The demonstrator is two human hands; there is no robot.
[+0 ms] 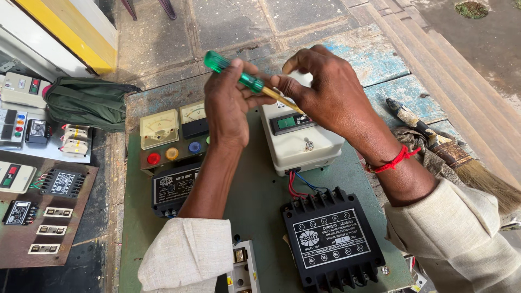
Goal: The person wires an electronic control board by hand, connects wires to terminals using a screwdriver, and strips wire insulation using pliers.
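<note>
Black with a square white label, the relay box [332, 241] sits below our hands, nearest us; a second black unit [175, 187] with a white-lettered plate lies under our left wrist. Above the cream switch box [304, 142], our left hand [228, 106] clenches the green-handled screwdriver [247, 81] at its handle, while our right hand [325, 92] pinches the yellow shaft, tip pointing down toward the box.

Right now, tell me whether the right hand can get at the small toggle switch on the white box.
Probably yes. The right hand hovers just above the white box, pinching the screwdriver shaft with the left hand. Nothing covers the toggle switch, though the fingers would have to let go of the shaft first.
</note>
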